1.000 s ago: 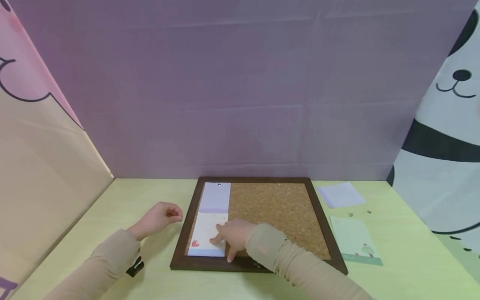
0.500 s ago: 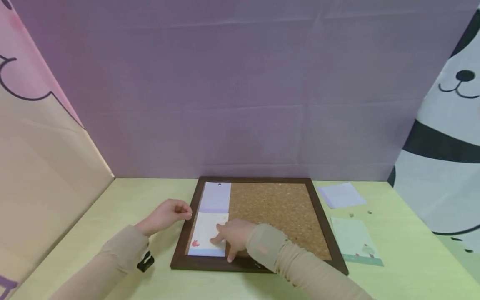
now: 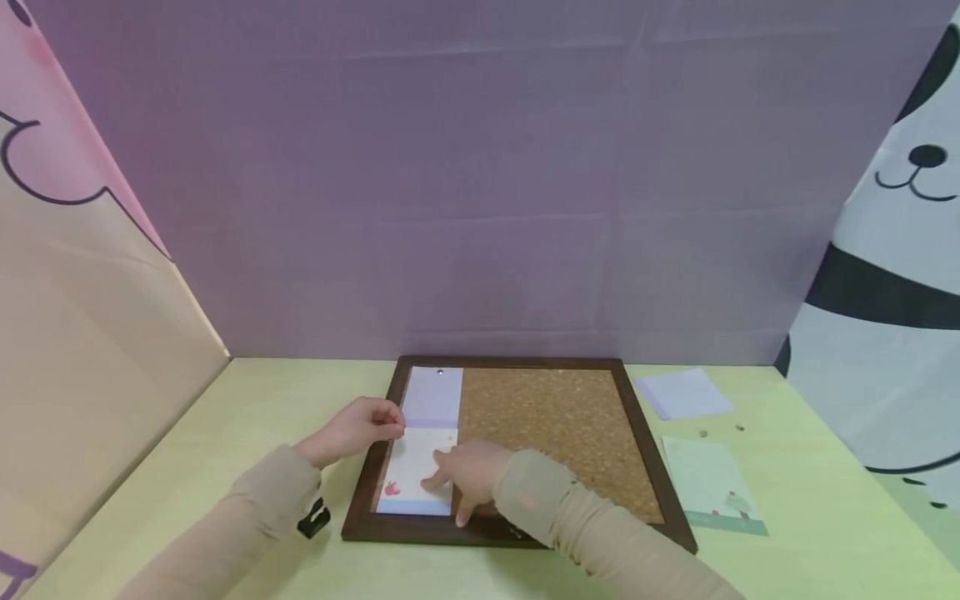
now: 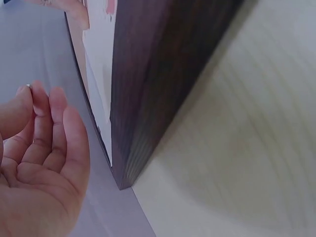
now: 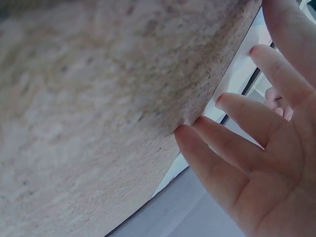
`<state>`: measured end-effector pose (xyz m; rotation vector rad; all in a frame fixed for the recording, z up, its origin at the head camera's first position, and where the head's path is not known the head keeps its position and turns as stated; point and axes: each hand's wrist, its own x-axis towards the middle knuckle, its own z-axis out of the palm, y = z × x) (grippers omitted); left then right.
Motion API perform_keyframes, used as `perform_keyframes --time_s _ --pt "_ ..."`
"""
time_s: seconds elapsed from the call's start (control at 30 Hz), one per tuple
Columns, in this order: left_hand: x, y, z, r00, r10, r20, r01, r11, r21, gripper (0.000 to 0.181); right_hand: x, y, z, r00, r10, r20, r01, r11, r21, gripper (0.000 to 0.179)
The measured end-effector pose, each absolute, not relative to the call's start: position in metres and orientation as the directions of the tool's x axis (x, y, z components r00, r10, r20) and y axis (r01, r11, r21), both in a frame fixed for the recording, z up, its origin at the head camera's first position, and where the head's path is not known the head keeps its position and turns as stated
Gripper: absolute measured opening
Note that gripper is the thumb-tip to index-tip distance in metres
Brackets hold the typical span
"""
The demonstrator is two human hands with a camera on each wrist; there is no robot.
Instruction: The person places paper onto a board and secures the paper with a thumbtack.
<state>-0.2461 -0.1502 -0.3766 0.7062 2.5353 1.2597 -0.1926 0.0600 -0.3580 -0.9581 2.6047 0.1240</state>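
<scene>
A brown-framed corkboard (image 3: 555,433) lies on the table. At its left side, a lilac-edged note (image 3: 431,396) has a small thumbtack (image 3: 440,372) at its top. Below it is a white note (image 3: 416,458) with a blue lower edge and a red print. My right hand (image 3: 472,471) rests spread over this note's right edge, fingertips on the note and the cork. My left hand (image 3: 360,429) is over the left frame, fingertips at the white note's upper left corner. Its thumb and index finger pinch a tiny thumbtack (image 4: 28,85), mostly hidden by the fingers.
Right of the board lie a lilac-edged note (image 3: 684,393) and a green-edged note (image 3: 714,483) with a tree print. Two small thumbtacks (image 3: 703,433) sit between them on the pale table (image 3: 817,517). A purple backdrop (image 3: 480,183) stands behind the board.
My left hand has moved right, from beside the board to over its left frame and the white note's corner. The right hand stays in place on the note.
</scene>
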Motion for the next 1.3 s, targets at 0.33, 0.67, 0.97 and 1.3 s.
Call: perform_keyframes --time_s 0.33,0.67,0.97,1.3 --pt "-0.252 -0.134 -0.381 -0.843 0.537 -0.006 0.328 0.523 0.787 0.009 -0.193 0.060 -0.360 -0.698 -0.610 -0.376 -0.645 0.763 -0.041 0.068" --pt "-0.254 -0.128 -0.385 -0.832 0.554 -0.040 0.310 0.523 0.794 0.011 -0.193 0.059 -0.359 -0.694 -0.612 -0.379 -0.652 0.758 -0.029 0.068" --pt "-0.261 -0.119 -0.384 -0.834 0.541 -0.113 0.285 0.596 0.751 0.006 -0.193 0.060 -0.359 -0.694 -0.616 -0.373 -0.655 0.755 -0.029 0.067" --pt "-0.267 -0.105 -0.378 -0.868 0.433 -0.242 0.151 0.696 0.702 0.003 -0.201 0.060 -0.370 -0.674 -0.643 -0.364 -0.688 0.726 -0.008 0.067"
